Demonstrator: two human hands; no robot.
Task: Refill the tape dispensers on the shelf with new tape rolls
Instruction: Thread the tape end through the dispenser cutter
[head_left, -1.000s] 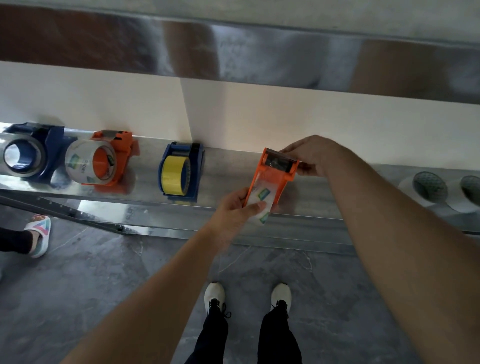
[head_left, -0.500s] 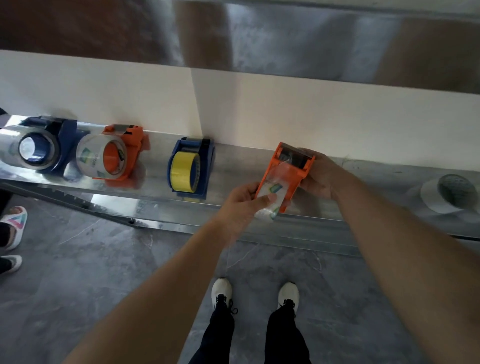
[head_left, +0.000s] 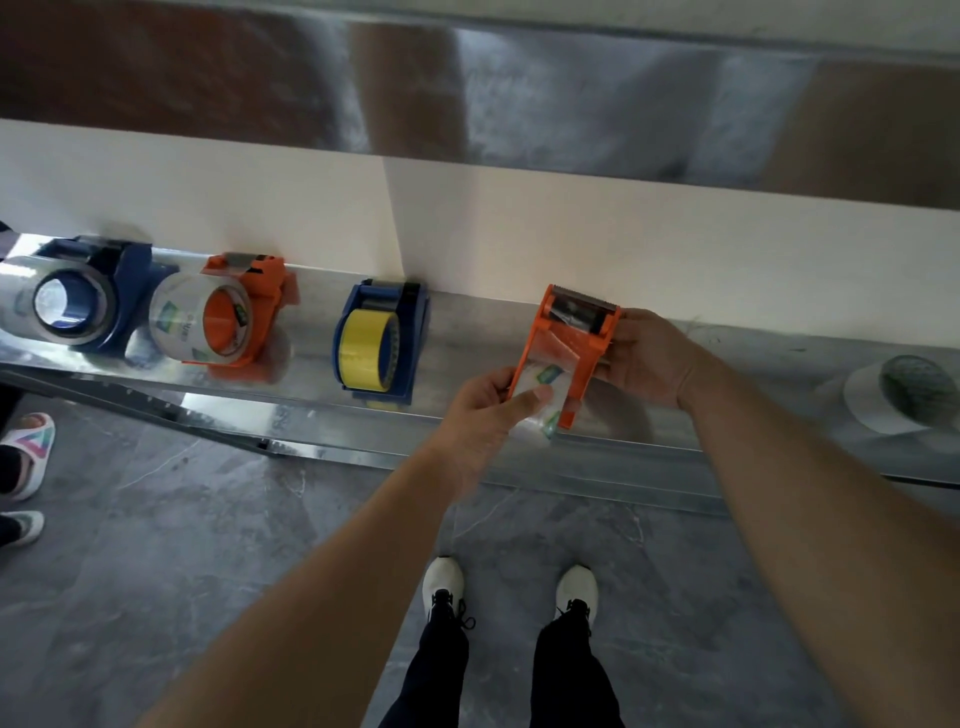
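Gripping the orange plastic tape dispenser (head_left: 571, 338) over the shiny metal shelf (head_left: 467, 332), the right hand (head_left: 649, 358) curls around its side; its long axis runs front-to-back, cutter toward the wall. Left hand (head_left: 483, 410) pinches the clear tape roll (head_left: 540, 387) in its near end.

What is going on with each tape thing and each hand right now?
Orange dispenser in hand: held at the shelf, clear tape roll in it.
Clear tape roll: seated in that dispenser, pinched by left hand.
Left hand: gripping the roll.
Right hand: gripping the dispenser.
Blue dispenser with yellow tape: loaded, standing on shelf.
Second orange dispenser: loaded, clear roll.
Far blue dispenser: loaded, clear roll.
Loose roll: lying on shelf.
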